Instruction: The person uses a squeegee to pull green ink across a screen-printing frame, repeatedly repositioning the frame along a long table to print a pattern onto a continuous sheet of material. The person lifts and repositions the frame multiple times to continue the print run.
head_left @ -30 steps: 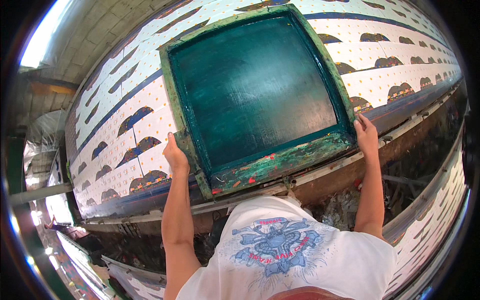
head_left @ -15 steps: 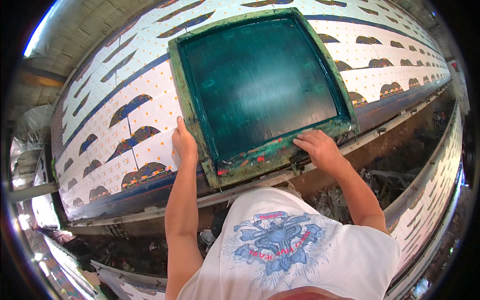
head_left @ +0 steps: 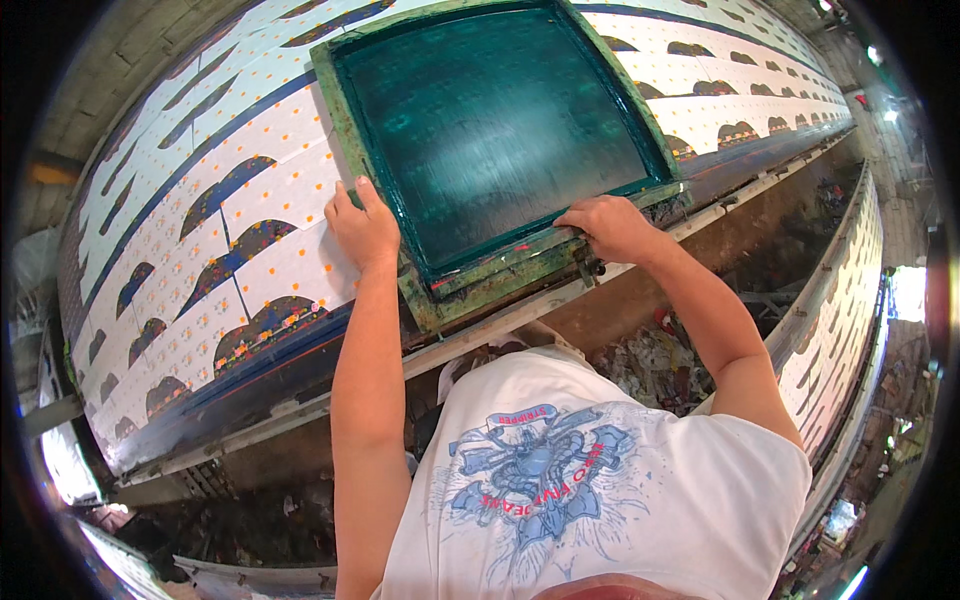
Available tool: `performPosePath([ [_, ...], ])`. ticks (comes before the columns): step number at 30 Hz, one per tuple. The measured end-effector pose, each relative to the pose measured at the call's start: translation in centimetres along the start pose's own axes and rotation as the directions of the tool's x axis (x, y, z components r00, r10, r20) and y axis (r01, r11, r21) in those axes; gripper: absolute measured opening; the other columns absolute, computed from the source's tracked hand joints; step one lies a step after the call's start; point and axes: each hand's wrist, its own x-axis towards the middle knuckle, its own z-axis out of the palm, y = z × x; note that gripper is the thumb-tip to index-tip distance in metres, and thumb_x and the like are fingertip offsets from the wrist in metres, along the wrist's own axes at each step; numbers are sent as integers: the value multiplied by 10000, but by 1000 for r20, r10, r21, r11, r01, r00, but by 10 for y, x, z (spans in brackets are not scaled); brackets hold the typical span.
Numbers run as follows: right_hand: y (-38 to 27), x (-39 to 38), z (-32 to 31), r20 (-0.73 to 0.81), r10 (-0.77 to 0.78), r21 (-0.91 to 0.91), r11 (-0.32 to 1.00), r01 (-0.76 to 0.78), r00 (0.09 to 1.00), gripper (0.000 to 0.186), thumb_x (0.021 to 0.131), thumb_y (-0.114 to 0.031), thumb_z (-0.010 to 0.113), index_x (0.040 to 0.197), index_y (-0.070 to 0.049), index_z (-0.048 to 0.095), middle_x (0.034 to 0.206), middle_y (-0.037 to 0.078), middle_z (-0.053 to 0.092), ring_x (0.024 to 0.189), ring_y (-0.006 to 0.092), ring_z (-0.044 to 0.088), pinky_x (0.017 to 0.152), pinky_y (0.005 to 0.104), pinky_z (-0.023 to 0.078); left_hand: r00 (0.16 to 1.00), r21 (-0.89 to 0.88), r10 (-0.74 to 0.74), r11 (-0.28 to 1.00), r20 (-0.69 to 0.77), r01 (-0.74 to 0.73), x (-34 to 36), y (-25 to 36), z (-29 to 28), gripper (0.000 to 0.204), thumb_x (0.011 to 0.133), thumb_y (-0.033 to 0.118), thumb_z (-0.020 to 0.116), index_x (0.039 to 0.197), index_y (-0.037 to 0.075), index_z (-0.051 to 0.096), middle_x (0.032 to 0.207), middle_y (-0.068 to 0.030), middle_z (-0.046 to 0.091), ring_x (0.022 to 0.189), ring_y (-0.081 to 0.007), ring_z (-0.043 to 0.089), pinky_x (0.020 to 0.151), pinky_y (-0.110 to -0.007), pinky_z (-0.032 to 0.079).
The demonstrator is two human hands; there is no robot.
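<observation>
Head camera is looking down past my white printed T-shirt (head_left: 600,500), which is filling the lower middle of the view, with both bare forearms reaching up and away from it. Below my chest a dark trench littered with scraps (head_left: 660,365) is running between me and the long printing table (head_left: 250,420), whose metal rail is crossing just under my wrists. My left hand (head_left: 362,228) is resting flat, fingers together and stretched out, against the left side of the green-stained screen frame (head_left: 380,215) (palm partly on the cloth, so I cannot tell whether it is actually gripping). My right hand (head_left: 612,227) is curling over the frame's near edge, fingers bent down onto the paint-smeared wood beside a small dark metal fitting (head_left: 590,265). The frame is lying flat on the white fabric (head_left: 230,170), its teal mesh (head_left: 490,120) wet with ink. Beyond it the cloth, printed with dark arch shapes and orange dots, is stretching away along the table toward the far right.
</observation>
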Motion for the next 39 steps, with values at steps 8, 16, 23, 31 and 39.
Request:
performPosePath([
  [8,-5,1,34,-233,-44,-87,996,24,971,508,813,39,701,1278,-151,774,1242,66,769,1136,319,724,972,453,570,985,-106,169,980,24,-166,-1,-7,-3,640,1172,435,444,1525,-78,590,1526,-266,633,1441,-445,533,1245,-524,382],
  [16,47,93,26,-349,-118,-170,984,61,930,537,811,38,710,1315,-142,760,1268,67,767,1154,305,725,968,441,551,990,-203,139,969,-30,-143,-4,-7,-4,613,1206,385,360,1556,-72,569,1571,-271,602,1488,-398,535,1258,-455,398],
  [23,107,220,10,-423,-169,-170,980,105,890,480,836,3,735,1286,-162,765,1196,60,762,1096,300,738,913,452,553,995,-202,56,977,-78,-71,-7,-13,-1,555,1193,323,401,1570,-55,551,1554,-245,610,1461,-425,498,1250,-505,346],
  [31,172,360,-17,-474,-187,-251,965,72,861,390,905,-75,703,1272,-180,782,1136,80,773,1076,302,758,907,468,580,995,16,15,1000,-98,-14,-11,-4,-7,488,1195,232,403,1534,-71,580,1557,-235,592,1458,-358,556,1241,-452,429],
  [39,199,430,-53,-365,-87,-219,976,5,927,440,889,-52,715,1302,-193,773,1133,108,783,1054,340,784,898,515,637,991,52,20,999,-130,-13,-10,-4,-3,479,1143,207,468,1518,-65,591,1513,-230,632,1400,-407,542,1179,-480,418],
])
